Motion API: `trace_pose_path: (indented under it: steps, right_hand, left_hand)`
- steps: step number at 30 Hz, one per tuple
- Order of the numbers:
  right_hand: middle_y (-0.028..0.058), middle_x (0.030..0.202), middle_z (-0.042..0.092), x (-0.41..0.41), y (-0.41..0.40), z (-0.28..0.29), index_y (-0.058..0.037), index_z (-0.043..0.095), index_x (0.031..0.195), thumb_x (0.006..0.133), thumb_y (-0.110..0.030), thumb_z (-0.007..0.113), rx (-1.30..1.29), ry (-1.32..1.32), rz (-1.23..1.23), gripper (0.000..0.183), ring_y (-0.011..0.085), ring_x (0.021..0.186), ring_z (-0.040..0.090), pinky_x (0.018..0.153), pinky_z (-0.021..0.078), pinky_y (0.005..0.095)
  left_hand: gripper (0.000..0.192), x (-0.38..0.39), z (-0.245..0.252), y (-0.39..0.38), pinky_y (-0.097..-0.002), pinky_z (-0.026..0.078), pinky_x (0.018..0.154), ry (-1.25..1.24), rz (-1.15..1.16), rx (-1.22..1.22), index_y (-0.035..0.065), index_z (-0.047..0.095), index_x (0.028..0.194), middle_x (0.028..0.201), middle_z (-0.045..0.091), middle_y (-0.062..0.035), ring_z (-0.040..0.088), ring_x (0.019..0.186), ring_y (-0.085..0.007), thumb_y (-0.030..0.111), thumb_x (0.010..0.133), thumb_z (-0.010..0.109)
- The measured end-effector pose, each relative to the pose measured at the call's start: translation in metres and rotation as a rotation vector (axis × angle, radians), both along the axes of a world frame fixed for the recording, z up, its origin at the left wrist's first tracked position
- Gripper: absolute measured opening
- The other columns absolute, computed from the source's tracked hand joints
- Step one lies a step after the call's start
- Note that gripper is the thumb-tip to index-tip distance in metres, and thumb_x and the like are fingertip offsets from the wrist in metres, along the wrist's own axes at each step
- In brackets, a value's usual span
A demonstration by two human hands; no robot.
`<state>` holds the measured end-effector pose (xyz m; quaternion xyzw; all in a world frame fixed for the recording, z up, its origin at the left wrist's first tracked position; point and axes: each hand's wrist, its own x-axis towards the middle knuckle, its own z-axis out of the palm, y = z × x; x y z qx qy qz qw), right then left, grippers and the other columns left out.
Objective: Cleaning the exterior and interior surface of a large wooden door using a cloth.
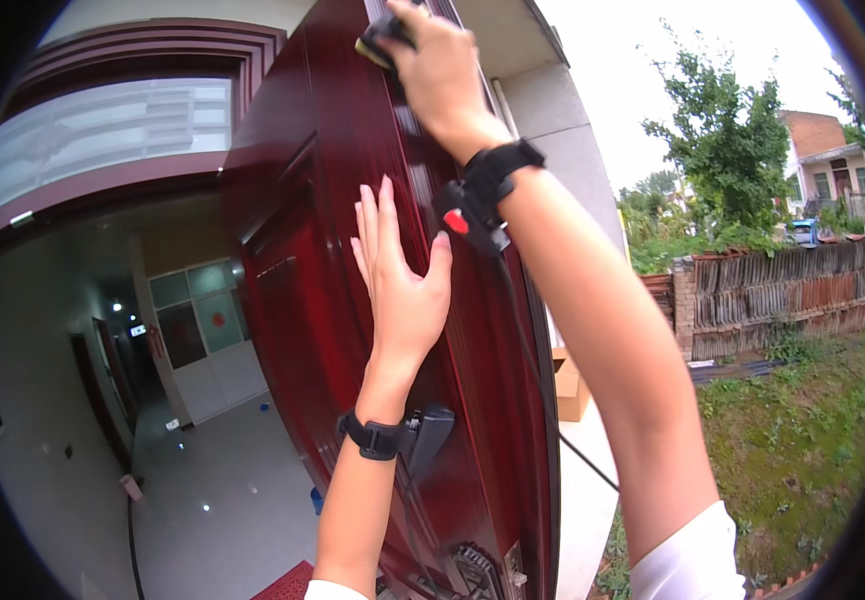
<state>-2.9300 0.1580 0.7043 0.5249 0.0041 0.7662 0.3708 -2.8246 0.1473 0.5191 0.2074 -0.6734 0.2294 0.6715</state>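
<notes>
A dark red panelled door (350, 112) stands open before me, its glossy surface showing grooves and a recessed panel. My right hand (444, 82) reaches up near the door's top edge and grips a small dark object (384, 37) with a pale yellowish rim, pressed to or close against the door. That object is blurred and partly hidden by my fingers; it may be a brush or a scrubbing pad. Lower down, my left hand (406, 307) is spread with palm toward the door, apparently resting on it, and holds nothing. An ornate metal door handle (474, 566) is at the bottom.
Black straps with devices (485, 180) sit on both wrists, and a cable (575, 450) trails from the right one. Indoors are a tiled floor (215, 480) and a red mat (286, 581). Outside are a cardboard box (571, 386), a yard (785, 442) and a low wall (785, 300).
</notes>
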Motion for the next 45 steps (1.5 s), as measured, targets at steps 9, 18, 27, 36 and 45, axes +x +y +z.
trace_pose_path:
  steps: [9,18,27,36,45]
  right_hand:
    - [0.0318,0.114,0.062,-0.002,0.014,-0.008,-0.0067,0.058,0.134,0.08,0.007,0.057,0.104,0.204,-0.178,0.056,0.045,0.108,0.061,0.097,0.0488,0.0439]
    - [0.0197,0.099,0.072,0.011,-0.006,0.153,-0.0009,0.068,0.117,0.084,0.012,0.05,0.091,0.2,0.115,0.039,0.0277,0.092,0.071,0.081,0.0542,0.0353]
    - [0.0214,0.109,0.069,0.015,0.004,0.147,-0.0054,0.056,0.128,0.09,0.003,0.048,0.184,0.2,0.058,0.039,0.034,0.11,0.065,0.093,0.0504,0.0393]
    - [0.0285,0.118,0.061,-0.03,-0.01,0.03,0.0018,0.044,0.136,0.089,-0.005,0.058,0.147,0.246,-0.433,0.05,0.045,0.107,0.06,0.091,0.0499,0.0489]
    - [0.0231,0.125,0.056,-0.031,-0.014,-0.049,-0.0079,0.046,0.134,0.084,0.007,0.057,0.097,0.185,-0.371,0.053,0.0443,0.105,0.06,0.086,0.0533,0.0484]
  left_hand:
    - [0.072,0.009,0.002,0.014,-0.0445,0.027,0.118,-0.011,-0.04,-0.051,0.0065,0.043,0.148,0.155,0.033,-0.0257,0.026,0.148,-0.037,0.015,0.083,0.074]
    - [0.074,0.013,0.003,0.024,-0.0501,0.028,0.116,-0.011,0.056,-0.025,0.0065,0.043,0.147,0.151,0.037,-0.0297,0.033,0.143,-0.0433,0.014,0.079,0.072]
    - [0.068,0.017,0.0,0.026,-0.0482,0.03,0.115,-0.005,0.062,-0.065,0.0054,0.044,0.146,0.151,0.037,-0.0295,0.034,0.142,-0.0441,0.014,0.084,0.071]
    - [0.072,0.014,-0.001,0.013,-0.0464,0.028,0.117,0.01,0.027,-0.09,0.0066,0.037,0.15,0.152,0.039,-0.0241,0.033,0.144,-0.0396,0.017,0.087,0.069]
    - [0.071,-0.007,-0.002,0.001,-0.0487,0.016,0.12,-0.038,0.18,-0.005,0.0086,0.022,0.156,0.159,0.024,-0.0237,0.02,0.149,-0.0391,0.024,0.095,0.055]
